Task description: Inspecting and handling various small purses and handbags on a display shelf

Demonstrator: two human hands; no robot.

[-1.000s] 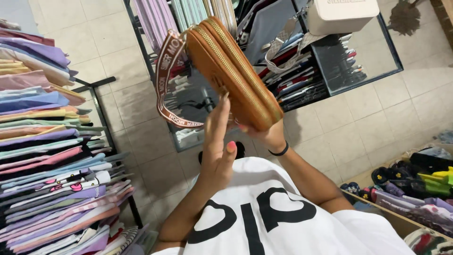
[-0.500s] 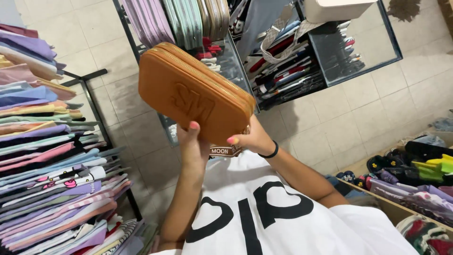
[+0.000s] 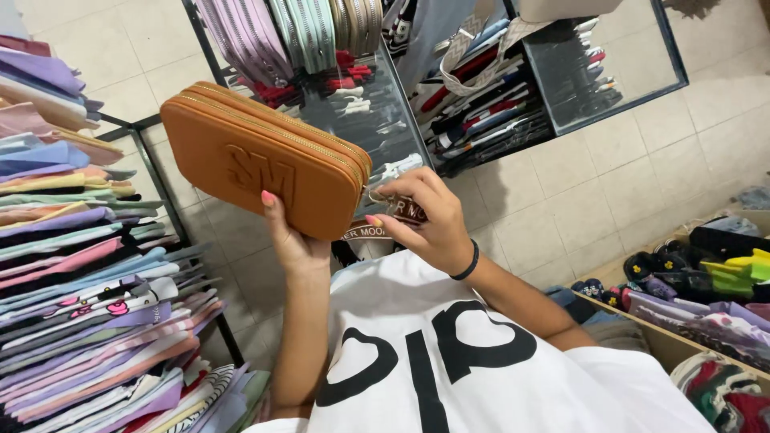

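Head view shows the tan rectangular faux-leather zip bag (image 3: 261,156) now turned flat-face up, having swung round from edge-on a second ago. Left hand (image 3: 293,240) grasps its lower edge, thumb on the embossed front; right hand (image 3: 421,216) pinches the woven patterned strap (image 3: 401,212) beside smooth gold zips.

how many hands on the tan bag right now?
2. The left hand supports the tan bag from below, a fingertip on its front face. The right hand pinches the patterned strap at the bag's right end. No other hands visible.
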